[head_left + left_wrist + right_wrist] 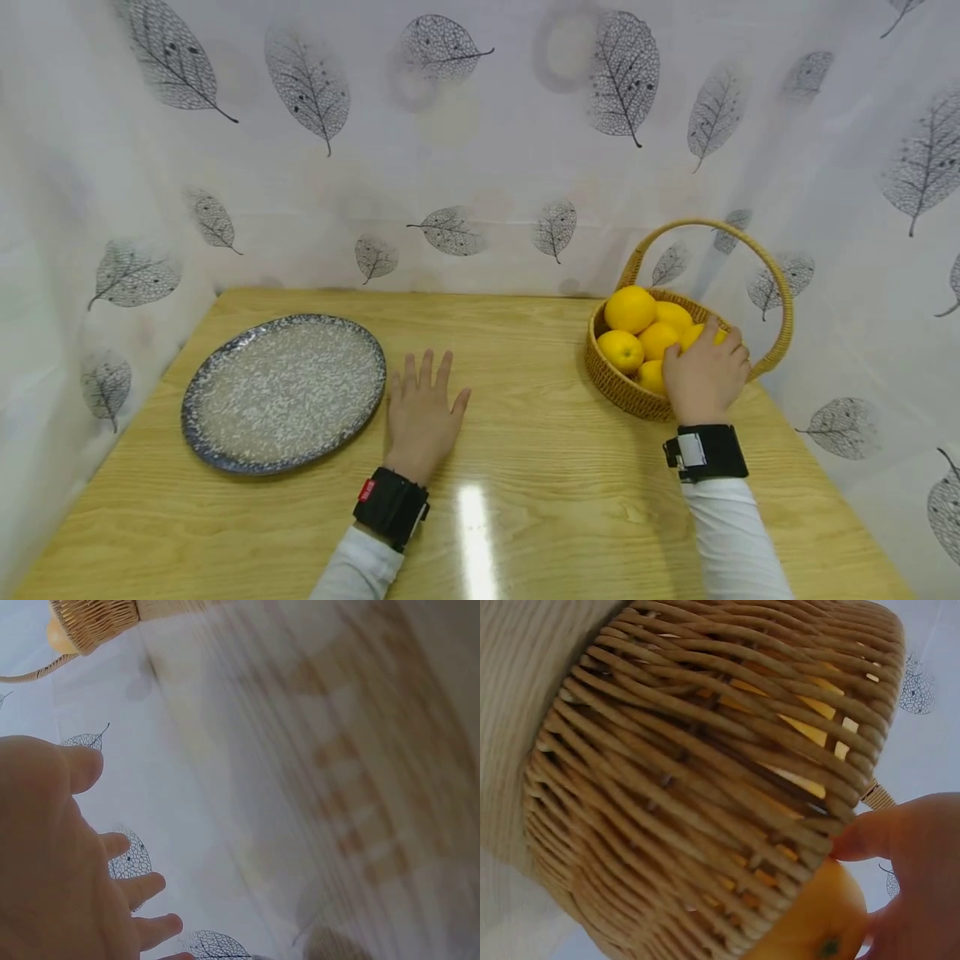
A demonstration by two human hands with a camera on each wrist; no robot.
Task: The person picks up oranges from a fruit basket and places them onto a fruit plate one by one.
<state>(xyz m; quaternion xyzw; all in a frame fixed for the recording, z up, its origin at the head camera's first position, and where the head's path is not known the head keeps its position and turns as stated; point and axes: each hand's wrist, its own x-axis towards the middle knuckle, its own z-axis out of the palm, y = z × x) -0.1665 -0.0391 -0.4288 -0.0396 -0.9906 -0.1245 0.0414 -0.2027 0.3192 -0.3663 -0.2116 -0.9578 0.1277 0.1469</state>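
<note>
A round wicker basket with a tall arched handle stands at the table's right, filled with several yellow lemons. My right hand reaches over its near right rim, thumb and fingers around a lemon. The right wrist view shows the thumb by the woven rim and the fingers against a lemon with a green end. To the left lies an oval speckled plate with a dark blue rim. Just right of that plate, my left hand lies with its fingers straight and spread, holding nothing.
Light wood tabletop stretches between plate and basket. A white curtain printed with dark leaves hangs along the back and both sides. The basket's handle arches up behind my right hand.
</note>
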